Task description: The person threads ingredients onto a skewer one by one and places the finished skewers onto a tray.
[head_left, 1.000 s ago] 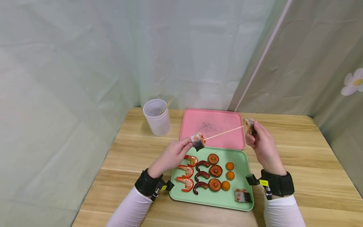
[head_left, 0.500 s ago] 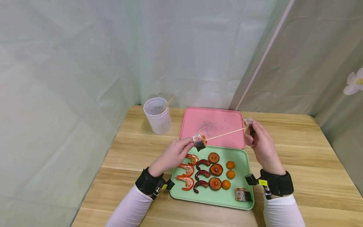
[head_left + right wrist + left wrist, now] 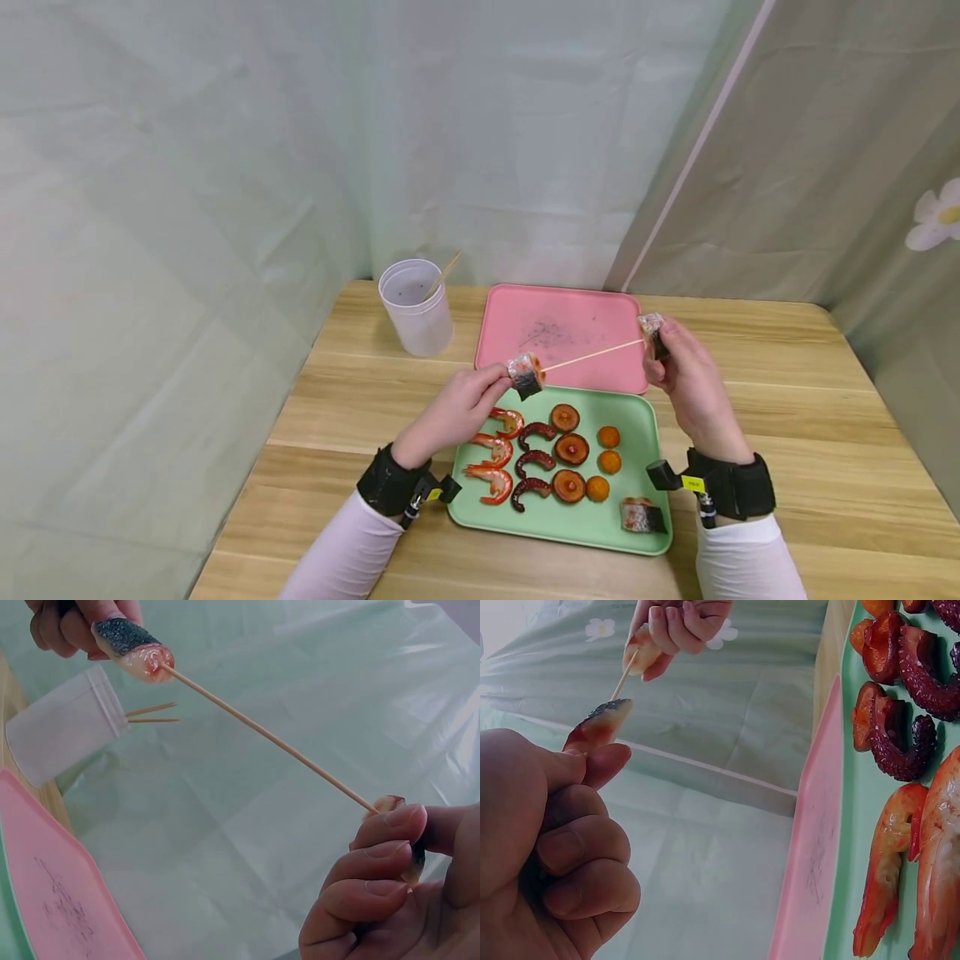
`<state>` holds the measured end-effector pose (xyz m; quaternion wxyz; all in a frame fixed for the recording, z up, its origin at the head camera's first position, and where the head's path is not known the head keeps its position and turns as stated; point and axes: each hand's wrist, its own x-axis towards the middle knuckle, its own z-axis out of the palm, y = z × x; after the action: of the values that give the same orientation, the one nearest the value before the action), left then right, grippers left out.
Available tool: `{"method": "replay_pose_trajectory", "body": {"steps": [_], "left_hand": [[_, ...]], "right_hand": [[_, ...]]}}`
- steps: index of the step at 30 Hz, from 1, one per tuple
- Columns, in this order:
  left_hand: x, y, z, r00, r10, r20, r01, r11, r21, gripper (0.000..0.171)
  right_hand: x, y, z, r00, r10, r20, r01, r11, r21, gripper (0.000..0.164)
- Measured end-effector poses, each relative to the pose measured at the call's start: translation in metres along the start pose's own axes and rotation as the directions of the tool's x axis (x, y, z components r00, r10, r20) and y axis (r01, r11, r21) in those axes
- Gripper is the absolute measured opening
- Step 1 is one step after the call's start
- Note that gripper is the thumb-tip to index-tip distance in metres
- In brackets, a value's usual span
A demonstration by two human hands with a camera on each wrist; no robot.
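My left hand point(image 3: 461, 408) pinches a thin wooden skewer point(image 3: 592, 356) at its near end, right behind a threaded fish piece point(image 3: 527, 377) with dark, silvery skin. The fingertips meet the edge of that piece, and the skewer's end is hidden in them. Across from it, my right hand point(image 3: 693, 383) grips a second fish piece point(image 3: 651, 332) between thumb and curled fingers. In the right wrist view the bare skewer point(image 3: 270, 739) reaches this second piece point(image 3: 388, 804); how deep the tip goes cannot be seen. Both hands are raised above the trays.
Below lies a green tray point(image 3: 555, 533) with shrimp point(image 3: 491, 483), tentacle pieces point(image 3: 534, 461), mushroom slices point(image 3: 572, 449), orange balls point(image 3: 609, 462) and another fish piece point(image 3: 642, 516). A pink tray point(image 3: 517, 312) sits behind it. A white cup point(image 3: 420, 325) with skewers stands at the back left.
The fish piece in my right hand has shifted slightly left, towards the piece on the skewer, and less bare skewer shows between them. My left hand has barely moved.
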<state>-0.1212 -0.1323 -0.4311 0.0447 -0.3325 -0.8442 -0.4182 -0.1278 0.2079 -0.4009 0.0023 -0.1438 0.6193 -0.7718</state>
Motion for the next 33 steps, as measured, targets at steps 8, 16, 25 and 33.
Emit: {"method": "replay_pose_trajectory", "body": {"steps": [8, 16, 25, 33], "left_hand": [[-0.001, -0.001, 0.000, 1.000, 0.008, -0.008, -0.008, 1.000, -0.007, 0.016], [-0.002, 0.000, 0.001, 1.000, 0.006, -0.009, -0.006, 0.999, -0.034, 0.017], [0.000, 0.001, 0.003, 1.000, 0.020, -0.010, -0.020, 0.999, -0.048, 0.017], [-0.001, 0.002, 0.004, 1.000, 0.029, -0.004, -0.029, 0.999, -0.044, 0.017]], "right_hand": [[-0.001, -0.002, 0.003, 0.999, 0.037, -0.032, -0.040, 0.994, -0.101, 0.024], [0.000, 0.002, 0.012, 0.999, 0.048, 0.004, -0.047, 0.989, -0.139, 0.018], [-0.003, 0.006, 0.027, 0.989, 0.147, -0.002, -0.143, 0.962, -0.234, 0.023], [-0.003, 0.014, 0.039, 0.974, 0.211, 0.083, -0.175, 0.935, -0.310, 0.027]]}}
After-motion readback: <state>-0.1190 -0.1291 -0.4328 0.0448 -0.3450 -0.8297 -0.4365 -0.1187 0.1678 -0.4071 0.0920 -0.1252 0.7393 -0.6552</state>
